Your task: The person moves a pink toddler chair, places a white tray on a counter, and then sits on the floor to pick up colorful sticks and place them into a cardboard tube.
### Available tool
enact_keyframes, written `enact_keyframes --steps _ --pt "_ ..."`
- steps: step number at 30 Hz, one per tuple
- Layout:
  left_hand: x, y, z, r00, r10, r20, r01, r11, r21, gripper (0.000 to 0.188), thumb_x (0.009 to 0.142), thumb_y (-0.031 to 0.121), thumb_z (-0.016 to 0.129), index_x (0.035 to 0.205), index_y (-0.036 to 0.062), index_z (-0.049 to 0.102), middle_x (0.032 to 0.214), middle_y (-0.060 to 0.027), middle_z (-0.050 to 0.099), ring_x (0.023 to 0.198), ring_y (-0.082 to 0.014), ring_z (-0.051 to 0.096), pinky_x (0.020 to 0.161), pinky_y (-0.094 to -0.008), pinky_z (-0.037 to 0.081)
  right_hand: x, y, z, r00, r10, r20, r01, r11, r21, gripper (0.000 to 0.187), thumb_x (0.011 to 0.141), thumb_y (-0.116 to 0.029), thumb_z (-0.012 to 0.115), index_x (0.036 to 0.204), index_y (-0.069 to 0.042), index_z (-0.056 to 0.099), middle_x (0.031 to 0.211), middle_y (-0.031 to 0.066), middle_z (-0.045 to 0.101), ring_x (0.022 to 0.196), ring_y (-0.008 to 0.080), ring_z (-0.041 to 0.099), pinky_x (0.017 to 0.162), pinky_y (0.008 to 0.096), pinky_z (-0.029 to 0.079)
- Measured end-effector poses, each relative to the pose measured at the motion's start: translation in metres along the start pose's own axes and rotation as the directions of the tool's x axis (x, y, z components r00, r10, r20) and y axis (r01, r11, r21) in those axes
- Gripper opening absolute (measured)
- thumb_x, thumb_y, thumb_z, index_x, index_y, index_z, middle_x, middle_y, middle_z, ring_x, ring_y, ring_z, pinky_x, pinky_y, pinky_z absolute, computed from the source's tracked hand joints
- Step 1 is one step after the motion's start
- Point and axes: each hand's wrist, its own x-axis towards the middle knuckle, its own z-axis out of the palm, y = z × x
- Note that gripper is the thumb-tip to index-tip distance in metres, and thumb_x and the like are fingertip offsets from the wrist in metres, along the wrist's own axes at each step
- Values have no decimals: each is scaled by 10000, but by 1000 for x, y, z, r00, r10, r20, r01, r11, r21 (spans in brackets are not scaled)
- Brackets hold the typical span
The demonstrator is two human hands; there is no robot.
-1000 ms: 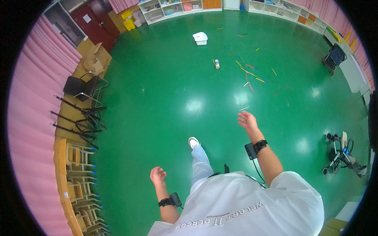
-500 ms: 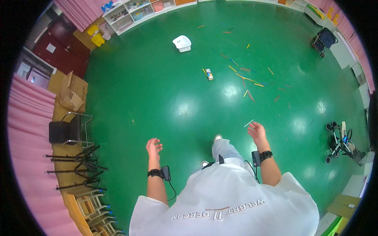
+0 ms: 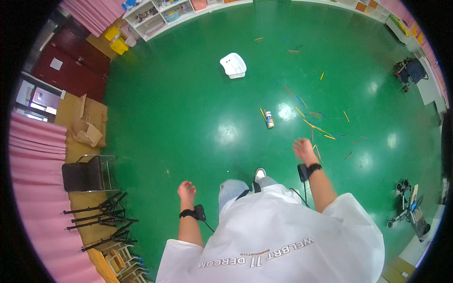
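Observation:
My left hand (image 3: 187, 189) hangs over the floor at the lower left, fingers loosely bent and nothing seen in them. My right hand (image 3: 304, 150) is raised further forward, slightly smeared by motion, its fingers loose and seemingly holding nothing. Ahead of it, thin coloured sticks (image 3: 317, 126) in yellow, red and blue lie scattered over the green floor. A white cylindrical tub (image 3: 269, 119) with a coloured label stands or lies on the floor ahead; I cannot tell which. A yellow stick (image 3: 263, 114) is beside it. Further off is a white plastic basket (image 3: 234, 66).
On the left are a cardboard box (image 3: 93, 120), a black chair (image 3: 84, 174), folded black stands (image 3: 106, 214) and stacked chairs (image 3: 123, 263). Two strollers, one dark (image 3: 411, 70) and one folded (image 3: 411, 207), are at the right. White shelves (image 3: 155, 19) line the far wall.
I have stepped forward, so the tub, basket and sticks appear nearer. My right hand has swung forward and the left slightly back. The pale stick near my right hand is out of sight.

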Motion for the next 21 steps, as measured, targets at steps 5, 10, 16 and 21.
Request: enact_keyframes --steps 5,10,16,21 --pt "91 53 49 999 -32 -9 32 999 -14 175 852 237 580 944 88 576 877 -63 602 680 -234 563 555 -374 438 127 -60 146 997 78 9 -76 989 -126 359 923 -265 474 1207 -47 500 1155 126 606 990 300 594 878 453 486" --pt "207 118 134 992 -124 11 124 986 -111 155 884 264 535 923 118 569 881 -47 607 722 -232 554 586 -360 453 225 -86 241 996 90 6 -87 982 -168 361 922 -278 481 1208 -58 503 1170 126 607 969 302 604 854 456 492" --pt "340 230 309 984 -132 118 103 968 229 192 838 225 584 983 98 579 905 -84 636 740 -250 597 636 -430 492 316 -128 294 991 61 -120 -76 990 -120 409 910 -279 487 1244 -41 488 1174 144 584 996 327 592 849 474 499" --pt "404 332 457 968 -91 234 -15 909 417 257 850 236 579 1064 94 581 952 -80 655 757 -243 608 653 -437 501 381 -170 357 985 60 -162 -80 989 -125 456 908 -273 495 1288 -23 458 1171 159 582 1012 345 581 871 500 489"
